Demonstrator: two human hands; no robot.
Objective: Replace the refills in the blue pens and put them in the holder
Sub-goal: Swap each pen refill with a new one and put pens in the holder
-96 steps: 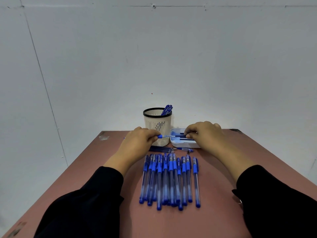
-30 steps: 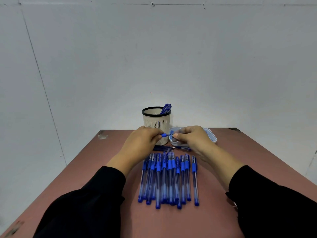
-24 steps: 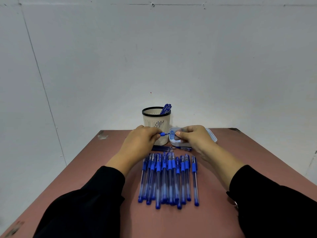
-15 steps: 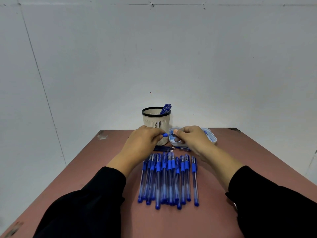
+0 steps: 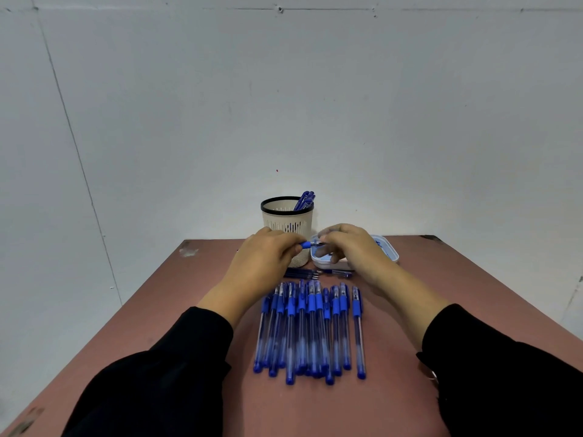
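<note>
I am looking down at a reddish-brown table (image 5: 195, 310) set against a plain white wall (image 5: 284, 105). Both my arms reach forward in black sleeves (image 5: 164, 376).

My left hand (image 5: 263, 261) and right hand (image 5: 353, 247) meet at the far middle of the table, raised a little above it. Between them I hold one blue pen (image 5: 305, 245). My left fingers curl around its blue grip end, and my right thumb and fingers pinch the other part, where a thin metal tip or refill shows in the small gap between my hands. I cannot tell whether the two parts are joined or apart.

Just beyond my left hand stands the holder (image 5: 285, 220), a cream slotted cup with a black rim. A few finished pens (image 5: 305, 200) lean inside it against its right edge.

Under and behind my right hand sits a shallow clear tray (image 5: 389, 252) with small blue pieces in it.

On the table just nearer than my hands lie a few thin dark refills (image 5: 303, 273), pointing left to right.

Nearer still, in the middle of the table, a row of blue pens (image 5: 310, 329) lies side by side, running from near to far, some overlapping. One pen lies slightly apart at the right end of the row.
</note>
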